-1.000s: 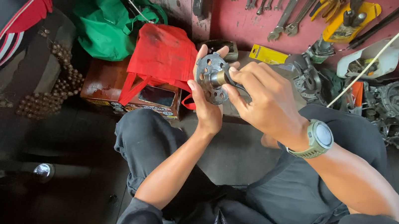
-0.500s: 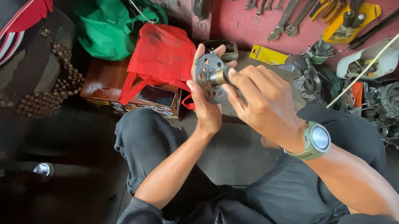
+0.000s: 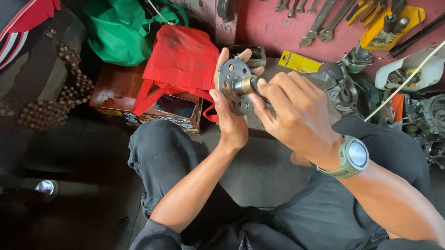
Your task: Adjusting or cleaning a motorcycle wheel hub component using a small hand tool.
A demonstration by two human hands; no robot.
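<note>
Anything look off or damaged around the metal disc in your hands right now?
Nothing stands out. The left hand cradles the perforated metal disc, the right hand grips its brass-coloured hub; no visible cracks. Loose engine parts lie scattered on the floor.

Single head-worn view. Looks steeply down over the person's own lap and knees, close to both raised hands at frame centre. Faces forward toward red wall (image 3: 278, 25) hung with wrenches (image 3: 324, 14) along top edge.

The right hand (image 3: 296, 114) hid part of the round metal disc (image 3: 235, 84); the top edge cut off the hanging wrenches (image 3: 325, 8)
</note>
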